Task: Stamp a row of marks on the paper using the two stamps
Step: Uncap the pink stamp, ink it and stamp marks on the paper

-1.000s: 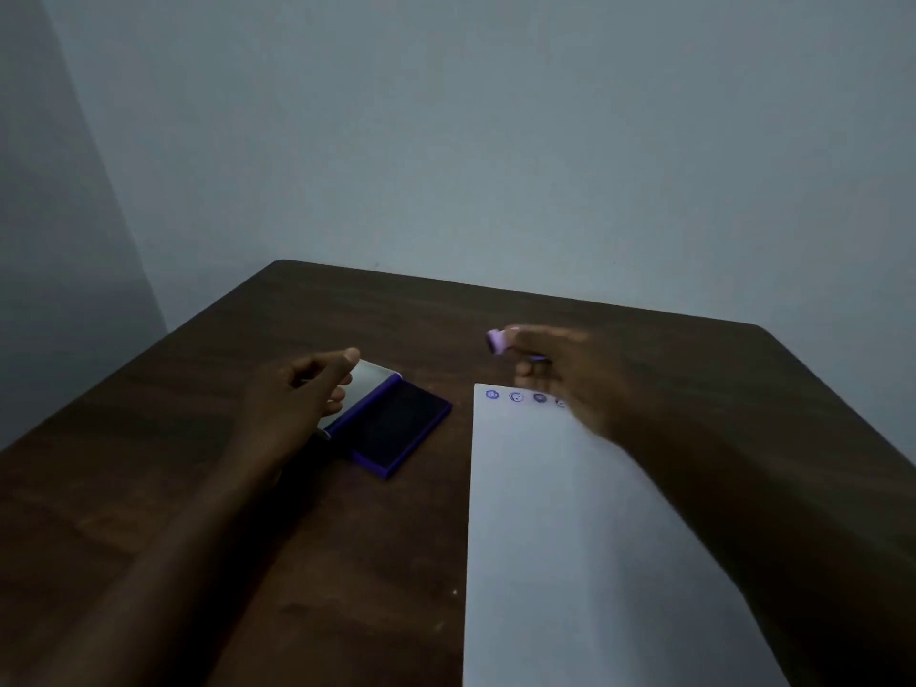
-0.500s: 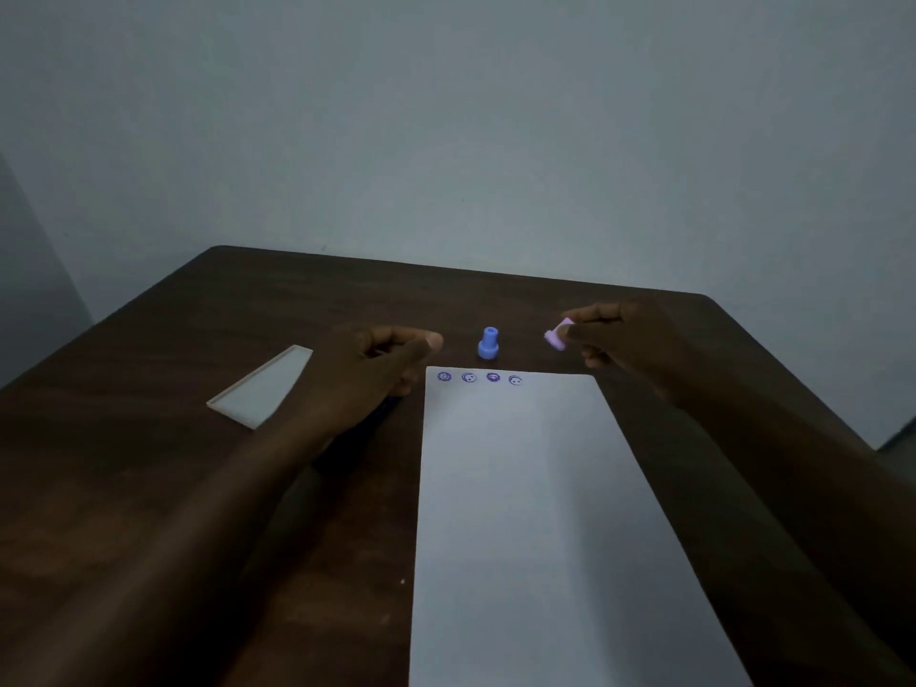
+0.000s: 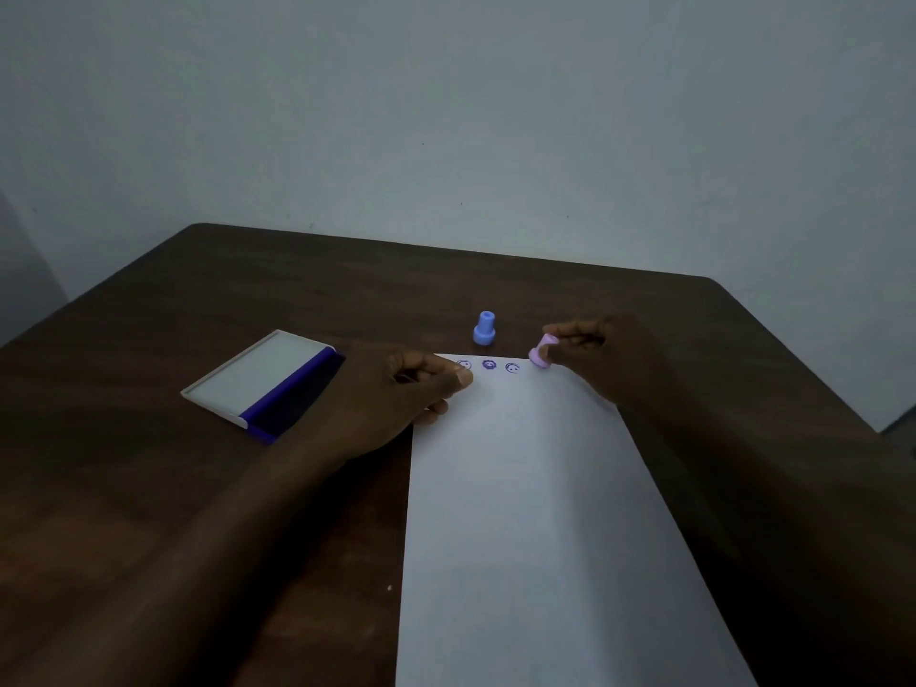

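at the paper's (image 3: 535, 513) far edge, right hand (image 3: 590, 349) tilting pink stamp (image 3: 542, 351)

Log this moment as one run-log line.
right hand: pressing pink stamp on paper | left hand: resting on paper's left edge | blue stamp: upright on table

Head view looks forward-down over the table (image 3: 148, 488).

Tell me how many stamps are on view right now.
2. The blue stamp stands upright on the table just beyond the paper. The pink stamp is in the right hand, tilted, at the paper's far edge.
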Demonstrator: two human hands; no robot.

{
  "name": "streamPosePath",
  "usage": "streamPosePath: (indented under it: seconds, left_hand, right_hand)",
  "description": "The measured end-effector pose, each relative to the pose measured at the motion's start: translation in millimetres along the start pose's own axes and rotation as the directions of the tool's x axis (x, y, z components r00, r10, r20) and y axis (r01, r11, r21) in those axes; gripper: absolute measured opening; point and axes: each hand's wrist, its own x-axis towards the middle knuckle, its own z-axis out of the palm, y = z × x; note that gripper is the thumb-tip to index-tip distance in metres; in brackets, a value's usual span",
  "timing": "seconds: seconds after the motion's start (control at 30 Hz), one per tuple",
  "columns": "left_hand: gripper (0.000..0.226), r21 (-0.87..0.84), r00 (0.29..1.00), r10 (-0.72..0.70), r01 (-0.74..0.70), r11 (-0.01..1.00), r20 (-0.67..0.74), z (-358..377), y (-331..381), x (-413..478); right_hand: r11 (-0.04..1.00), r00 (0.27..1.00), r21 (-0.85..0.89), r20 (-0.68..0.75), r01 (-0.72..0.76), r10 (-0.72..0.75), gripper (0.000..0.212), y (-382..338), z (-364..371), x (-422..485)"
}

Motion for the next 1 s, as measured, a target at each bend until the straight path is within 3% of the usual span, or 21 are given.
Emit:
streamPosePath:
  seconds: [0.47,1.0]
  left_hand:
    - [0.016,-0.001,0.998,-0.062,0.062,0.998,-0.023,-3.9,-5.4,5.0]
    - [0.014,0.032,0.997,-0.061,0.063,0.998,-0.043,-2.8,-3.9,4.4]
  right_hand:
    - [0.994,1.0,-0.105,-0.003,0.0,-0.001,0.031,6.4,7.3,0.7]
    - [0.984,0.999,-0.172,-0.025,0.039,-0.044,0.025,7.0,11.5,-4.0]
